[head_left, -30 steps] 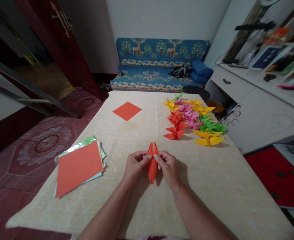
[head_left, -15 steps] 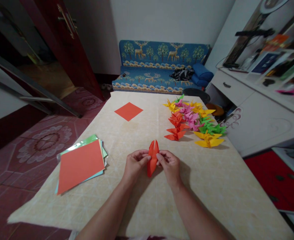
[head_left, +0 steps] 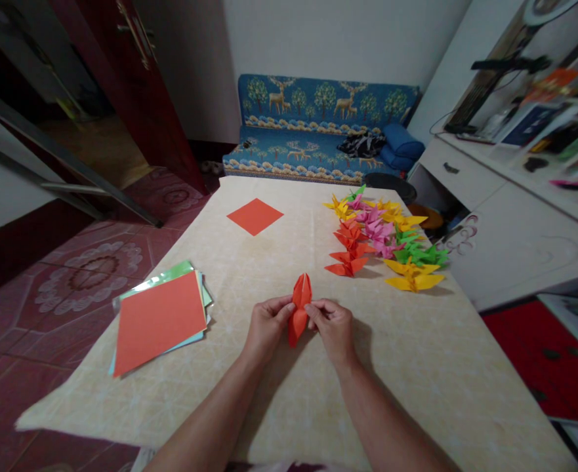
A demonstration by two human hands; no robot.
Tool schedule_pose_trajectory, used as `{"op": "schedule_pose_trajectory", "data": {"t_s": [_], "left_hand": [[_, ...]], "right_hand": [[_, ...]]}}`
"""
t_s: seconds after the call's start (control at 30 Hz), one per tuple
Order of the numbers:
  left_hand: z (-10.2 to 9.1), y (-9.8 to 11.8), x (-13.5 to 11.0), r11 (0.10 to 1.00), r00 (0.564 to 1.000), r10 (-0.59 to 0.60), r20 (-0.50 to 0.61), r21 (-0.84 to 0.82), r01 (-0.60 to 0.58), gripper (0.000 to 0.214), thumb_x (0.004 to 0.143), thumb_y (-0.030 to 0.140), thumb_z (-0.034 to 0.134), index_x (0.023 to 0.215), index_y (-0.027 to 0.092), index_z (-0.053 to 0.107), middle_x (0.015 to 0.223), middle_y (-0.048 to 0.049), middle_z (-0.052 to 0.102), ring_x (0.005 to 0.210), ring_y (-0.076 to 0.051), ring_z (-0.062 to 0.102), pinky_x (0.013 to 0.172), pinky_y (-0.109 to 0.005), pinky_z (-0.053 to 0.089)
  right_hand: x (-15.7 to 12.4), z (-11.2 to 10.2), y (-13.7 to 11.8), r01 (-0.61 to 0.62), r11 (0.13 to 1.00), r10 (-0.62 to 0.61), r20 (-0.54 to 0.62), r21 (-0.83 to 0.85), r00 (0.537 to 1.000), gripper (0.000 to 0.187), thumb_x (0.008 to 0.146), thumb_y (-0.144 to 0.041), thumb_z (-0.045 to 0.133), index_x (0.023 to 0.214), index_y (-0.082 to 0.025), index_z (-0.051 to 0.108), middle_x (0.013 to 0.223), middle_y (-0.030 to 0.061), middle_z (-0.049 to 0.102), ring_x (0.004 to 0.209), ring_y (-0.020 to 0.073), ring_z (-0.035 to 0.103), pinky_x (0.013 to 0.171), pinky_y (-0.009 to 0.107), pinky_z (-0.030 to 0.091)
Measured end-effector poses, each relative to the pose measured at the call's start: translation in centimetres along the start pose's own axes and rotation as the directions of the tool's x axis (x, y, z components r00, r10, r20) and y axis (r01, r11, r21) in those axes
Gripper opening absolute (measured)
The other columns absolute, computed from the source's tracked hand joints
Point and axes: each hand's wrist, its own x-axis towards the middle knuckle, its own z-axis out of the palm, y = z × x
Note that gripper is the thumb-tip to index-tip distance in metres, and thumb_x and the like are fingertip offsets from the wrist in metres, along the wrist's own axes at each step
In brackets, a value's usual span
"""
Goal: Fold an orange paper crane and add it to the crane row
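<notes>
1. Two bare hands share one folded orange-red paper (head_left: pixel 297 325), held over the middle of the near half of a cream patterned tablecloth (head_left: pixel 416 380).

2. Thumb and fingers of the left hand (head_left: pixel 265 324) clamp its left edge; those of the right hand (head_left: pixel 334 324) pinch its right edge, almost directly opposite.

3. Long and narrow, the folded piece points away toward the sofa (head_left: pixel 298 154), a fine line running down its far half, its near end tapering below the thumbs. From where I stand, I cannot tell whether that end touches the cloth.

4. Well to the left lies a stack of colored paper (head_left: pixel 161 321), orange-red on top, with blue, yellow and green edges peeking out beneath.

5. Farther up the table, a single orange-red square sheet (head_left: pixel 255 217) rests flat, one corner facing the hands.

6. Origami cranes crowd the right side: orange-red cranes (head_left: pixel 346 264) nearest the hands, pink cranes (head_left: pixel 378 231) beside them, then green cranes (head_left: pixel 419 253), with a yellow crane (head_left: pixel 413 278) at the front.

7. Behind, deer and trees decorate the blue sofa, where a dark patterned cloth (head_left: pixel 361 145) lies crumpled.
</notes>
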Motion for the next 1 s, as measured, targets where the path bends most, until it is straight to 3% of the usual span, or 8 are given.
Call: {"op": "schedule_pose_trajectory", "data": {"t_s": [0.3, 0.4, 0.5, 0.57, 0.67, 0.77, 0.93, 1.0], "left_hand": [[0.0, -0.4, 0.0, 0.998, 0.996, 0.013, 0.092, 0.063, -0.019, 0.028, 0.077, 0.028, 0.063, 0.097, 0.012, 0.074, 0.081, -0.0071, 0.073, 0.066, -0.015, 0.062, 0.062, -0.023, 0.046], [0.2, -0.6, -0.1, 0.991, 0.983, 0.047, 0.175, 0.118, -0.068, 0.029, 0.080, 0.027, 0.059, 0.102, 0.013, 0.072, 0.083, -0.0059, 0.072, 0.073, -0.016, 0.063, 0.066, -0.023, 0.046], [0.4, -0.6, -0.2, 0.979, 0.973, 0.095, 0.211, 0.158, -0.130, 0.026, 0.080, 0.027, 0.061, 0.097, 0.012, 0.073, 0.080, -0.0058, 0.072, 0.074, -0.017, 0.063, 0.068, -0.022, 0.045], [0.4, -0.6, -0.3, 0.982, 0.978, 0.083, 0.189, 0.150, -0.112, 0.025, 0.078, 0.030, 0.063, 0.092, 0.011, 0.074, 0.076, -0.0060, 0.071, 0.068, -0.015, 0.061, 0.063, -0.021, 0.044], [0.4, -0.4, -0.3, 0.997, 0.991, -0.016, 0.134, 0.073, 0.007, 0.027, 0.075, 0.034, 0.066, 0.083, 0.009, 0.073, 0.067, -0.0065, 0.069, 0.057, -0.013, 0.058, 0.055, -0.020, 0.041], [0.3, -0.2, -0.3, 0.997, 0.990, -0.083, 0.114, 0.002, 0.083, 0.026, 0.073, 0.034, 0.069, 0.076, 0.008, 0.071, 0.063, -0.0068, 0.068, 0.052, -0.012, 0.056, 0.052, -0.020, 0.040], [0.2, -0.4, -0.2, 0.996, 0.988, -0.089, 0.126, -0.005, 0.090, 0.023, 0.075, 0.032, 0.065, 0.077, 0.010, 0.071, 0.061, -0.0048, 0.065, 0.050, -0.010, 0.052, 0.050, -0.019, 0.036], [0.2, -0.6, 0.0, 0.999, 0.991, -0.029, 0.132, 0.049, 0.023, 0.022, 0.077, 0.031, 0.063, 0.080, 0.012, 0.073, 0.066, -0.0050, 0.065, 0.056, -0.011, 0.054, 0.054, -0.021, 0.039]], "right_hand": [[-0.2, 0.3, 0.2, 0.113, 0.986, -0.116, -0.021, -0.121, 0.993, 0.015, 0.077, -0.027, 0.063, 0.067, -0.016, 0.065, 0.047, -0.0037, 0.054, 0.042, 0.0096, 0.050, 0.043, 0.020, 0.039], [-0.4, 0.4, 0.3, 0.241, 0.921, -0.274, -0.068, -0.305, 0.959, 0.018, 0.077, -0.025, 0.062, 0.061, -0.016, 0.062, 0.052, -0.0017, 0.056, 0.046, 0.0099, 0.050, 0.047, 0.020, 0.040], [-0.5, 0.4, 0.3, 0.351, 0.825, -0.411, -0.044, -0.443, 0.911, 0.020, 0.077, -0.022, 0.061, 0.058, -0.017, 0.060, 0.056, 0.0000, 0.057, 0.052, 0.0106, 0.051, 0.053, 0.021, 0.042], [-0.6, 0.4, 0.4, 0.333, 0.846, -0.388, -0.051, -0.417, 0.920, 0.019, 0.078, -0.023, 0.061, 0.061, -0.017, 0.061, 0.058, 0.0005, 0.058, 0.053, 0.0109, 0.053, 0.054, 0.021, 0.043], [-0.4, 0.4, 0.6, 0.152, 0.962, -0.172, -0.073, -0.224, 0.982, 0.016, 0.078, -0.029, 0.062, 0.068, -0.017, 0.061, 0.056, -0.0010, 0.057, 0.048, 0.0107, 0.052, 0.047, 0.020, 0.042], [-0.2, 0.5, 0.7, -0.002, 0.998, 0.001, -0.010, -0.068, 1.000, 0.018, 0.077, -0.033, 0.063, 0.071, -0.017, 0.059, 0.053, -0.0033, 0.053, 0.043, 0.0095, 0.048, 0.041, 0.019, 0.038], [-0.2, 0.4, 1.0, 0.101, 0.977, -0.104, -0.005, -0.188, 0.995, 0.022, 0.080, -0.035, 0.061, 0.067, -0.017, 0.056, 0.055, -0.0032, 0.051, 0.047, 0.0090, 0.047, 0.045, 0.018, 0.037], [-0.3, 0.4, 1.1, 0.165, 0.949, -0.176, -0.015, -0.268, 0.984, 0.025, 0.081, -0.034, 0.060, 0.064, -0.017, 0.054, 0.056, -0.0027, 0.051, 0.050, 0.0095, 0.047, 0.048, 0.019, 0.038]]}}
